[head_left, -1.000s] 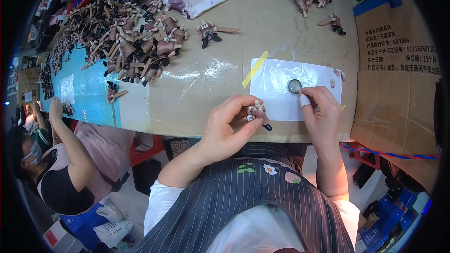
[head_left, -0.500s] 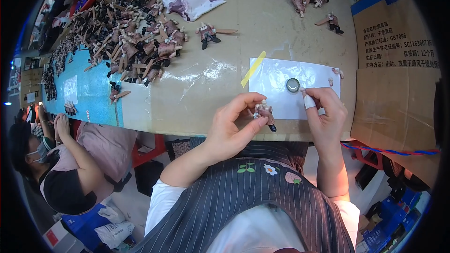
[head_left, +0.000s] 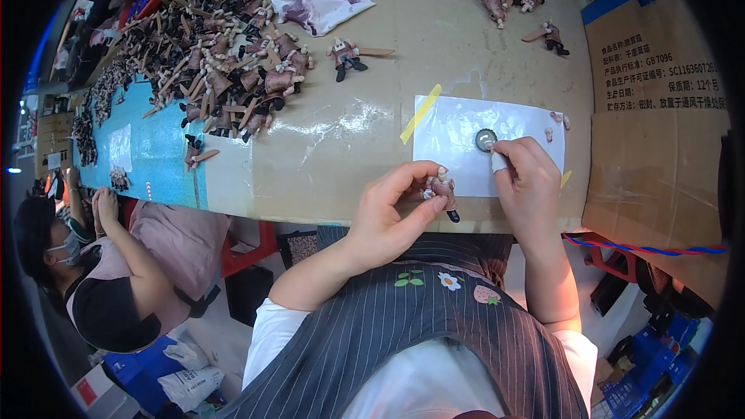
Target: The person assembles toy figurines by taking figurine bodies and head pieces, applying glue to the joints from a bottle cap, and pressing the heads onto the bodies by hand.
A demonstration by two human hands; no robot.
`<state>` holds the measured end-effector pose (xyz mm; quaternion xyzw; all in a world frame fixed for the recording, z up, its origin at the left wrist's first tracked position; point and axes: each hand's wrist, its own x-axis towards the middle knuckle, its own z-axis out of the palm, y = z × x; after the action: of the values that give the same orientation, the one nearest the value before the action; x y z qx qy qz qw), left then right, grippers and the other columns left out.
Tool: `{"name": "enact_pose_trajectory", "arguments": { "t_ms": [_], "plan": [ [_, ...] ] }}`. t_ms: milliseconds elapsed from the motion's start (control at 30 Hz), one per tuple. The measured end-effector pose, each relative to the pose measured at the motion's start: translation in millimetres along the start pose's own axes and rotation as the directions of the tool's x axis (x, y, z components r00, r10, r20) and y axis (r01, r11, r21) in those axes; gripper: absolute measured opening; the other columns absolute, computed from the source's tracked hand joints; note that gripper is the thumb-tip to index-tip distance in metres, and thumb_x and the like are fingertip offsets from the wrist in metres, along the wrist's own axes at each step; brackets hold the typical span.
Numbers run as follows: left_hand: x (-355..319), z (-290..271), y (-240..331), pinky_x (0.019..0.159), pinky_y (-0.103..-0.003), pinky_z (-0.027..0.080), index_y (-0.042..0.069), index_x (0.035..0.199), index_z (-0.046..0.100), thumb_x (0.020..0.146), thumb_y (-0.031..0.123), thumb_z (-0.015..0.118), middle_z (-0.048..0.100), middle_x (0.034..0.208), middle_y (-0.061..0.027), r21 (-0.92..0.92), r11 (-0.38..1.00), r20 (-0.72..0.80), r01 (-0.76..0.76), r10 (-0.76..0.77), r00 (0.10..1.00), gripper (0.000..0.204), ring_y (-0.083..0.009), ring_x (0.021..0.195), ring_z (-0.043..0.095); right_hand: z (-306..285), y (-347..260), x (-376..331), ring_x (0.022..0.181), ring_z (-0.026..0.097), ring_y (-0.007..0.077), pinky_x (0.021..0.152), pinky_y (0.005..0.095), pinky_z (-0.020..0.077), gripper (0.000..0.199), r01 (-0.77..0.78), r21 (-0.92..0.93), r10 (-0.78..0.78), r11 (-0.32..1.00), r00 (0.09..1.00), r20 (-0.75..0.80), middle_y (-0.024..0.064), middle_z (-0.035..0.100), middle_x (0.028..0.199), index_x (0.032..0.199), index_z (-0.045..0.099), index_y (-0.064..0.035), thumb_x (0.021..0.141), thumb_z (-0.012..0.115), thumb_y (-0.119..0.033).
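Figurine pinched by left hand at table edge.

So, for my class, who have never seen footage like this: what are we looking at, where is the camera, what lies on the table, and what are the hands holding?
There is no machine here. A wide fisheye camera worn on a person's head looks down at their own two bare hands, which bends straight edges. The left hand holds a small figurine above the near edge of the table. The right hand, one fingertip taped, touches a small round dish on a white sheet. Farther off lie a heap of similar figurines, a stained cloth and a cardboard box. Another person sits to the left.
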<state>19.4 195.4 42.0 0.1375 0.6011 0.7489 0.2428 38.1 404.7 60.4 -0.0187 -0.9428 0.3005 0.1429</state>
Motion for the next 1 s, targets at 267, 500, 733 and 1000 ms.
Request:
{"name": "enact_pose_trajectory", "arguments": {
  "t_ms": [267, 500, 733, 1000],
  "plan": [
    [2.2, -4.4, 1.3, 0.09, -0.031, 0.05, -0.004, 0.124, 0.048, 0.094, -0.005, 0.056, 0.06, 0.108, -0.0107, 0.033, 0.999, 0.063, -0.006, 0.004, 0.998, 0.031, -0.0173, 0.101, 0.061, -21.3, -17.7, -7.6, 0.071, 0.062, 0.0201, 0.064, 0.0288, 0.0486, 0.02, -0.085, 0.288, 0.106, 0.954, 0.993, -0.057, 0.0118, 0.064, 0.084, 0.093, 0.067, 0.0031, 0.076, 0.06, 0.01],
    [3.8, 7.9, 3.4, 0.09, -0.033, 0.052, -0.003, 0.12, 0.051, 0.093, -0.002, 0.058, 0.063, 0.108, -0.012, -0.158, 0.987, 0.117, -0.04, 0.059, 0.991, 0.028, -0.018, 0.101, 0.063, -26.8, -31.2, -22.2, 0.075, 0.063, 0.0194, 0.065, 0.0281, 0.0495, 0.014, 0.017, 0.584, -0.007, 0.812, 1.0, -0.019, 0.012, 0.066, 0.085, 0.091, 0.067, 0.0049, 0.078, 0.065, 0.008],
    [1.3, 13.3, 0.8, 0.084, -0.028, 0.052, -0.002, 0.116, 0.058, 0.09, -0.001, 0.062, 0.067, 0.102, -0.0088, -0.045, 0.995, 0.073, -0.089, 0.093, 0.993, 0.026, -0.0143, 0.092, 0.064, -21.5, -27.3, -30.6, 0.075, 0.065, 0.0187, 0.064, 0.0272, 0.0512, 0.016, 0.0, 0.609, -0.015, 0.793, 1.0, 0.019, 0.0116, 0.066, 0.086, 0.092, 0.067, 0.004, 0.077, 0.064, 0.008],
    [4.4, 9.1, 9.6, 0.079, -0.03, 0.052, -0.004, 0.112, 0.062, 0.086, -0.001, 0.065, 0.067, 0.099, -0.0132, 0.249, 0.935, 0.147, -0.253, 0.222, 0.964, 0.026, -0.0202, 0.089, 0.066, -26.8, -25.6, -37.9, 0.077, 0.065, 0.0207, 0.068, 0.029, 0.0509, 0.015, 0.097, 0.405, -0.116, 0.909, 0.993, 0.022, 0.0127, 0.066, 0.087, 0.095, 0.066, 0.0045, 0.08, 0.065, 0.006]
  ]
}}
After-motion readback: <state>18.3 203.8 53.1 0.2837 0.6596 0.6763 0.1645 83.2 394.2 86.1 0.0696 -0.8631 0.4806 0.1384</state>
